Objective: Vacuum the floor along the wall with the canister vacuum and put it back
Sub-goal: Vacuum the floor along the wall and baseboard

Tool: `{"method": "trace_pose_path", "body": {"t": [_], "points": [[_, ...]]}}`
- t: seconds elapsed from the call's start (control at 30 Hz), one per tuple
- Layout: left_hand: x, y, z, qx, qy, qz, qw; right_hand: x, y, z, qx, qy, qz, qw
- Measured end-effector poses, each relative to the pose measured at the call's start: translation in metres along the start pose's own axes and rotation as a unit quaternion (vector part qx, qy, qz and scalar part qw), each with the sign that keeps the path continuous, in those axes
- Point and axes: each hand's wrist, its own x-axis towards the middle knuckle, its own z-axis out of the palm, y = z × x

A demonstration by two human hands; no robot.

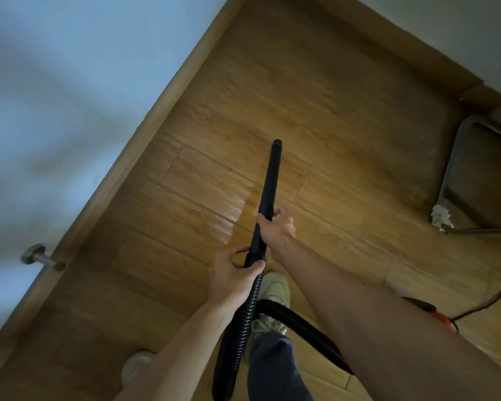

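Two-handed grip on wand

Beside the pale blue wall (pixel 55 96), over the brown wood-plank floor (pixel 330 111), I watch the black ribbed plastic hose (pixel 243 322) feed the black tapered plastic wand (pixel 269 180). The right hand (pixel 276 230) grasps the wand mid-shaft, to steer, I judge; the left hand (pixel 232 273) grips the hose cuff, taking slack. Only an edge of the red canister vacuum (pixel 430 311) shows behind the right forearm; contents hidden

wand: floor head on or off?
Off. The wand ends in a plain round tube end, no brush head. Whether the tip touches the floor, cannot tell.
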Motion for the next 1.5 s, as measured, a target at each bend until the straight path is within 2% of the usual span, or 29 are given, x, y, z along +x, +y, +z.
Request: {"method": "trace_pose_path", "body": {"t": [0.4, 0.6, 0.83, 1.23, 1.5], "points": [[0.0, -0.003, -0.035, -0.062, 0.15, -0.015, 0.987, -0.012, -0.037, 0.066, -0.12, -0.147, -0.082, 0.978], [0.016, 0.002, -0.042, -0.078, 0.175, -0.019, 0.981, -0.006, -0.059, 0.085, -0.171, -0.185, -0.113, 0.961], [0.032, 0.02, -0.044, -0.112, 0.189, -0.007, 0.976, 0.007, -0.081, 0.098, -0.169, -0.168, -0.127, 0.963], [0.045, 0.068, -0.121, -0.211, 0.106, -0.04, 0.971, -0.013, -0.139, 0.138, -0.197, -0.118, -0.135, 0.964], [0.076, 0.108, -0.121, -0.209, 0.087, -0.032, 0.974, 0.012, -0.183, 0.135, -0.207, -0.087, -0.13, 0.966]]}}
